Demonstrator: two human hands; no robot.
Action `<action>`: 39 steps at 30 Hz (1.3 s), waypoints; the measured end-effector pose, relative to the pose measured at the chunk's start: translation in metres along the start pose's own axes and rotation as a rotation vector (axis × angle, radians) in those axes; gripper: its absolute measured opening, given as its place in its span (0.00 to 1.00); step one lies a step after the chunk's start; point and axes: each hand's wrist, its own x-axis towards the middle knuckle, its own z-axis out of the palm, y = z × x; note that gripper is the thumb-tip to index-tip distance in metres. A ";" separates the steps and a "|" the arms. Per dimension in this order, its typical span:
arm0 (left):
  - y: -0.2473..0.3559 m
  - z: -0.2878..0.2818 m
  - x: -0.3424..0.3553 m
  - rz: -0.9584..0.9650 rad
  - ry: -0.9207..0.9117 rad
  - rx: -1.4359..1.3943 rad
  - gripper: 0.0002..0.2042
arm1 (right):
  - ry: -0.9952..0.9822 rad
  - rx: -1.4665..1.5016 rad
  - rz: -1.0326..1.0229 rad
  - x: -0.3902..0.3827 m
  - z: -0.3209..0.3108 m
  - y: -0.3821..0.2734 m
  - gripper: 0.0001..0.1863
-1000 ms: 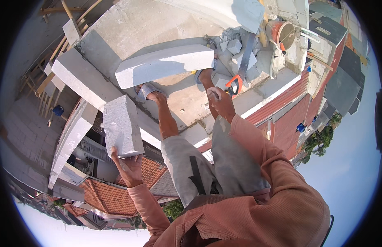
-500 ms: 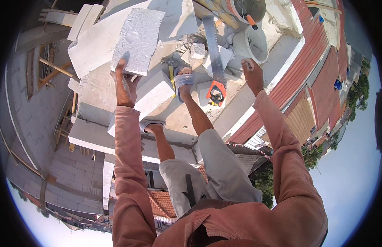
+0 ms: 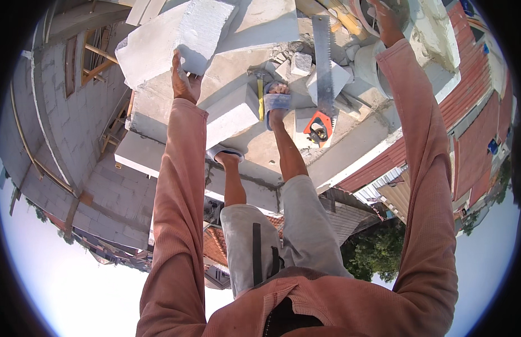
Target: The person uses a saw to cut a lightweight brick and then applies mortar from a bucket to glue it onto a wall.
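Note:
A white lightweight concrete block (image 3: pixel 207 31) is tilted up at the upper left, with a rough top face. My left hand (image 3: pixel 186 84) is closed on its near end, thumb along the side and fingers underneath. At the upper right my right hand (image 3: pixel 387 23) reaches over the mouth of a grey bucket (image 3: pixel 407 14). Its fingers look curled near the picture's top edge. What they hold is hidden; the orange handle seen there earlier is covered. Below it a second pale bucket (image 3: pixel 366 62) is partly behind my right sleeve.
A handsaw (image 3: pixel 323 67) with an orange handle lies beside my sandalled foot (image 3: pixel 277 101). A hammer (image 3: pixel 260 98) with a yellow handle rests by another white block (image 3: pixel 233 112). Broken block pieces (image 3: pixel 301 64) lie about. The wall's edge (image 3: pixel 350 157) drops toward red roofs.
My right hand has gone up and forward from beside the pale bucket to the grey bucket's mouth. The left hand still holds the block, which is tilted differently. The view has shifted.

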 end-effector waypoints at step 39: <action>-0.120 -0.210 -0.342 0.015 0.292 0.358 0.20 | -1.012 -0.706 -0.887 -0.567 0.227 -0.063 0.14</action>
